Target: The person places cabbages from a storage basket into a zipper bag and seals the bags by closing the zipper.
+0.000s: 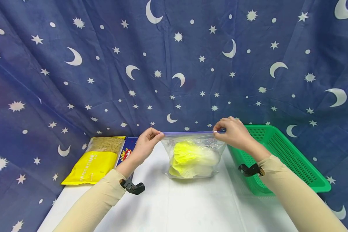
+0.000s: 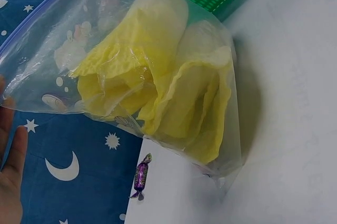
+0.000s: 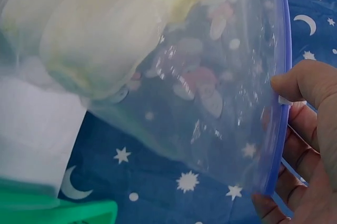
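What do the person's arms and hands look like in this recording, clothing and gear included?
Both arms wear long, close-fitting beige sleeves reaching the wrists. Each wrist carries a small black plastic camera mount: one under the left wrist, one under the right wrist. The left hand and right hand are bare, with no gloves; no rings show.

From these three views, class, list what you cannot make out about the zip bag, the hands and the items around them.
- Zip bag: whether its purple seal is fully closed; too thin in every view.
- Blue box: mostly hidden behind the left hand and yellow pasta packet, head view.
- Green basket: its contents are hidden by the right hand and forearm.
- Wrapped sweet: its label is too small, left wrist view.
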`<state>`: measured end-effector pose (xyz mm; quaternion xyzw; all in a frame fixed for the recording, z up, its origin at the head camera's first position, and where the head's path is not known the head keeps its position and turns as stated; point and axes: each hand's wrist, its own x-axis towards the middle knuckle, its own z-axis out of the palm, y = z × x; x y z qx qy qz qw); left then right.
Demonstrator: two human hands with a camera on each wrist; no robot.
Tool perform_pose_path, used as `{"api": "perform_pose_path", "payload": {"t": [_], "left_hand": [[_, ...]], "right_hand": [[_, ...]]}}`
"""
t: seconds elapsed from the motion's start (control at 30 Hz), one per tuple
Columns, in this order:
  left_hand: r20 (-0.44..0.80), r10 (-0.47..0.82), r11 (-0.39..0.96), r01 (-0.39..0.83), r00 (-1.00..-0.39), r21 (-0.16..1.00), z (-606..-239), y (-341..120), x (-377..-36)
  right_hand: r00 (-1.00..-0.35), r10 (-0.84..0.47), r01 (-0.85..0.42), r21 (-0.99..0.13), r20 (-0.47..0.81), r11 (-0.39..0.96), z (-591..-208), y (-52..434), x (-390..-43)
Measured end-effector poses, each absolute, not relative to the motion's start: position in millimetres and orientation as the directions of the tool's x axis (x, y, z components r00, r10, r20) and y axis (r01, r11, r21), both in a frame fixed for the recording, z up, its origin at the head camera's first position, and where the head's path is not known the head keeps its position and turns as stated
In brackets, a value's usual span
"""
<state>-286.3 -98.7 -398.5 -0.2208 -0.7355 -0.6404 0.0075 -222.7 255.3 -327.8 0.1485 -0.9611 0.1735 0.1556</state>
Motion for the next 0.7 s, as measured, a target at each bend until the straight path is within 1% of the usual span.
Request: {"api": "perform_pose_path", "payload": {"t": [0.7], "left_hand": [[0.291, 0.326, 0.059, 0.326, -0.900, 0.943, -396.6, -97.4, -286.0]], "right_hand": [[-0.946, -0.128, -0.233, -0.350, 0.296, 0.907, -327.8, 291.0, -206.2]]}}
